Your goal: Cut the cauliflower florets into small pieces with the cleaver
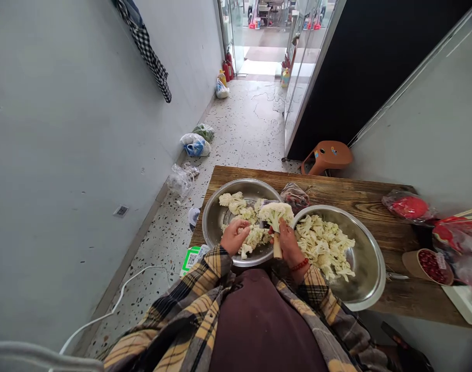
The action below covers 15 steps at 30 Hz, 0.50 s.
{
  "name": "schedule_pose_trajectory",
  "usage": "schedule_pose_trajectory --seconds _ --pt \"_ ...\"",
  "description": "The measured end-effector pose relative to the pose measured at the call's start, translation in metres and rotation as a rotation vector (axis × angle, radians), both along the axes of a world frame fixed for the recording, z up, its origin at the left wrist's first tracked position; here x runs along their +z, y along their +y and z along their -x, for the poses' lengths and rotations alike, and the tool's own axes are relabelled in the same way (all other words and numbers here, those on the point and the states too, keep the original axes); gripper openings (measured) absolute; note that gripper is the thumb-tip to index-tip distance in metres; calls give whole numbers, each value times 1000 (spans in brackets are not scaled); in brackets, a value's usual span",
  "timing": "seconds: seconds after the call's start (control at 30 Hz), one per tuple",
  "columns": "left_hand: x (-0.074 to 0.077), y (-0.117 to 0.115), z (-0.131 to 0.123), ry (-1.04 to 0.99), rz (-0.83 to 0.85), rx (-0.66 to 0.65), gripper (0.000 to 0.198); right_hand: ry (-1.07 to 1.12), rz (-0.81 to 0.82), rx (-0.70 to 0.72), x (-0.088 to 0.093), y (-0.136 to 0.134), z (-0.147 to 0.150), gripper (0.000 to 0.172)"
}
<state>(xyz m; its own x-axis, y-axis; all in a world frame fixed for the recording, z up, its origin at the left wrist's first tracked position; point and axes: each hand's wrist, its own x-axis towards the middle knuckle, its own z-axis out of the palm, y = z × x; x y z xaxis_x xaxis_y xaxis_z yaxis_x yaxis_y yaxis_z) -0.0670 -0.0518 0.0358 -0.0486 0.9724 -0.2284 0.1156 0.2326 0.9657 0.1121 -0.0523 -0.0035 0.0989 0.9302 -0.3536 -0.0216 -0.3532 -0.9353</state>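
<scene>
My right hand (292, 247) is closed around the light wooden handle of a knife (277, 247). A large cauliflower piece (276, 213) stands at its fingertips, between the two bowls, and hides most of the blade. Over the near side of the left steel bowl (209, 227) is my left hand (234, 236), its fingers slightly bent and apart, with nothing visible in them. Under and around it lie several cauliflower chunks (238, 205). To the right, a second steel bowl (375, 258) holds a heap of small cut cauliflower florets (323, 243).
Both bowls stand on a wooden table (355, 194). A bagged dark item (294, 196) sits behind them. On the right are a red bagged item (410, 206) and a tub of red pieces (433, 266). An orange stool (331, 155) and floor bags (197, 144) lie beyond.
</scene>
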Motion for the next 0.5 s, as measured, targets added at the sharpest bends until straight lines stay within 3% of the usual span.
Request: schedule_pose_trajectory --seconds 0.1,0.17,0.33,0.5 --pt "1 14 -6 137 -99 51 36 -16 10 29 7 -8 6 53" --pt "4 20 -12 126 -70 7 39 -89 -63 76 9 -12 9 50" --pt "3 23 -23 -153 95 -100 37 -440 -375 180 6 -14 9 48" --pt "-1 19 -29 -386 257 -204 46 -704 -575 241 -3 -9 3 46"
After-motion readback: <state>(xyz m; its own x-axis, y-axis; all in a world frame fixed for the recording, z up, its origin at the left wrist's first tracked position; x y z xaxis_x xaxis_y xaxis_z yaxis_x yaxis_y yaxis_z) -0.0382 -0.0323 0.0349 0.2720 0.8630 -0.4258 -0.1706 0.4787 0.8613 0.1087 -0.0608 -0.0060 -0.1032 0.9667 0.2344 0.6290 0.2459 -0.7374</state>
